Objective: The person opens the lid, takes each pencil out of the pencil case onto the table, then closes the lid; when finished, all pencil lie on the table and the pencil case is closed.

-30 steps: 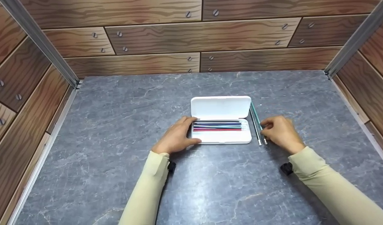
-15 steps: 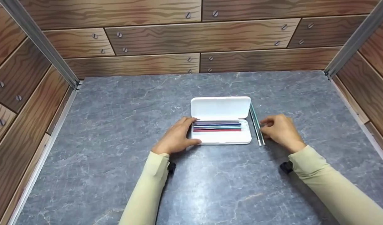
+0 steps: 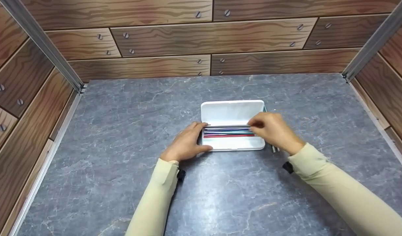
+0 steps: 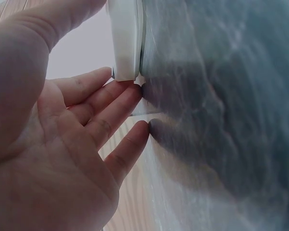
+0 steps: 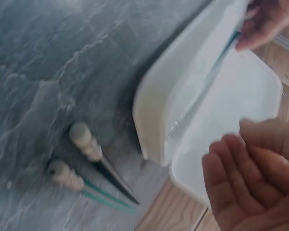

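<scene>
A white pencil case (image 3: 233, 144) lies with its lid (image 3: 232, 113) raised at the back, and several coloured pencils (image 3: 225, 133) lie side by side in its base. My left hand (image 3: 184, 142) holds the case's left end, thumb at the front edge and fingers at the back. My right hand (image 3: 274, 131) is over the case's right end, thumb and fingers bent at the pencil ends near the hinge. Whether it pinches a pencil there is hidden. Two pencils (image 5: 108, 178), one dark and one green, lie on the table beside the case's right end.
The grey marbled tabletop (image 3: 122, 131) extends around the case. Wood-patterned panels (image 3: 161, 39) stand at the back and both sides. Metal posts (image 3: 46, 49) rise in the rear corners.
My right hand has left the two pencils beside the case and moved left over its right end. Those pencils had been drawn closer together. My left hand has stayed in place.
</scene>
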`<move>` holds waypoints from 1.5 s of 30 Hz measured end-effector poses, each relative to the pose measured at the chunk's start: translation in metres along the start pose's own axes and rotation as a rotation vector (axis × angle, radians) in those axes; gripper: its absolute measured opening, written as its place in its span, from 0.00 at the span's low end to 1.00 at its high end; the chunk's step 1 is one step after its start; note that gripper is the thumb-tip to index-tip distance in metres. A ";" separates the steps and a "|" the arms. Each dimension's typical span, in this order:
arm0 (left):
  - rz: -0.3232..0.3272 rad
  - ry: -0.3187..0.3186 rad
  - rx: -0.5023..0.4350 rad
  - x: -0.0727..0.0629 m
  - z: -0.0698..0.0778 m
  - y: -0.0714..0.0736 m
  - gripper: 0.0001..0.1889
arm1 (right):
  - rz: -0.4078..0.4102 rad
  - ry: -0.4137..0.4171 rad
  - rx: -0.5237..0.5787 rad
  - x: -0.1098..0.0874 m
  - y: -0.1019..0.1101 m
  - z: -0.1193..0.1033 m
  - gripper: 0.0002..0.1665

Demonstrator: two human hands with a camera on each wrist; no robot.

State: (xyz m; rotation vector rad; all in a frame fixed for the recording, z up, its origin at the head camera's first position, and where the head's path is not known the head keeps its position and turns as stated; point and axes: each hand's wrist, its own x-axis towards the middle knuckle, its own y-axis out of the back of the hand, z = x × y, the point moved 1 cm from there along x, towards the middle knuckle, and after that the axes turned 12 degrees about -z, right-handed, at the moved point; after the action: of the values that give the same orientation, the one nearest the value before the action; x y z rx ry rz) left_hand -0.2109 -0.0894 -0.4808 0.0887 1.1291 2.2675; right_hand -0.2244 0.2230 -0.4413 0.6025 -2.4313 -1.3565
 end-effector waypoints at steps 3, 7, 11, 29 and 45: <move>-0.005 -0.006 -0.001 0.001 0.001 -0.001 0.46 | -0.080 0.069 -0.031 0.006 -0.008 0.000 0.07; -0.016 -0.010 -0.004 0.002 0.003 0.000 0.46 | -0.142 0.091 -0.080 0.011 -0.013 0.004 0.07; -0.013 -0.008 0.001 0.003 0.003 0.001 0.46 | -0.180 0.102 -0.117 0.013 -0.014 0.007 0.08; -0.006 -0.020 0.007 0.000 0.001 0.002 0.46 | -0.205 0.207 -0.177 0.017 -0.014 0.007 0.05; -0.007 -0.030 -0.003 -0.001 0.000 0.001 0.46 | -0.132 0.209 -0.121 0.010 -0.016 0.014 0.07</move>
State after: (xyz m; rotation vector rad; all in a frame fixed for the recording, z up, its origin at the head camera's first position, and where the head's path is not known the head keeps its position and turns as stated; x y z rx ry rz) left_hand -0.2105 -0.0909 -0.4799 0.1168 1.1089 2.2549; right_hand -0.2355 0.2213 -0.4617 0.8404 -2.1607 -1.4024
